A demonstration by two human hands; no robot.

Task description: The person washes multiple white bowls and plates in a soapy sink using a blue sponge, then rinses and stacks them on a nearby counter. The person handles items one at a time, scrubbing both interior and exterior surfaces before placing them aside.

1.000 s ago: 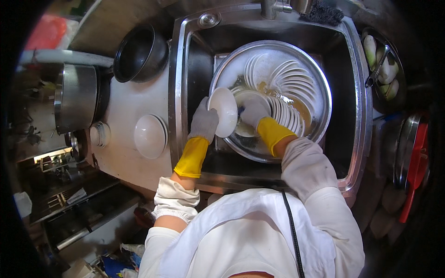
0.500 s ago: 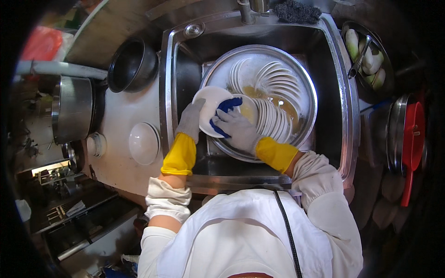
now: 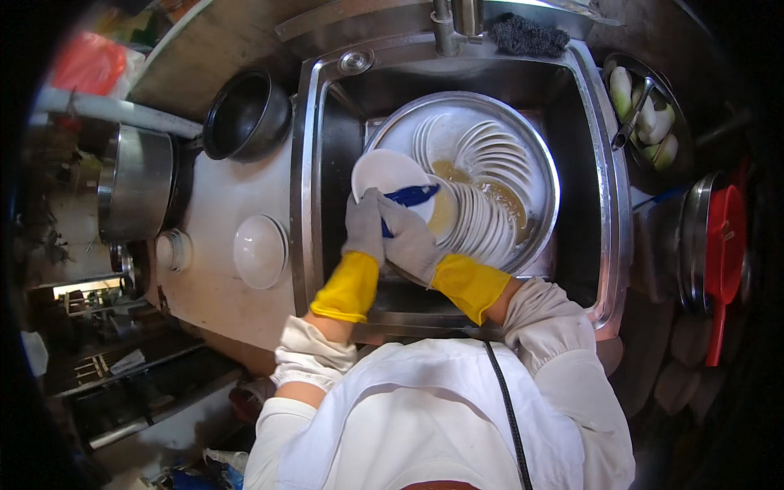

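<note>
In grey gloves with yellow cuffs, both my hands are close together over the left side of a round metal basin (image 3: 556, 175). My left hand (image 3: 364, 222) grips the near edge of a white dish (image 3: 387, 170), which is tilted. Against that dish, my right hand (image 3: 411, 242) presses a dark blue cloth (image 3: 418, 194), with its fingers partly hidden. Rows of white dishes (image 3: 483, 222) stand on edge in the basin, in murky water with some foam. Another dish (image 3: 445, 211) with yellowish liquid lies just right of my hands.
The basin sits inside a steel sink (image 3: 606, 237). On the left counter are white bowls (image 3: 258, 251), a dark pot (image 3: 245, 118) and a large metal pot (image 3: 135, 184). A black scrubber (image 3: 529, 37) lies by the faucet (image 3: 446, 33). At right are a pan of vegetables (image 3: 653, 114) and a red strainer (image 3: 723, 245).
My left hand has moved from the dish's left side to its near edge, beside my right hand. The dish has shifted slightly right, and the cloth has turned against it.
</note>
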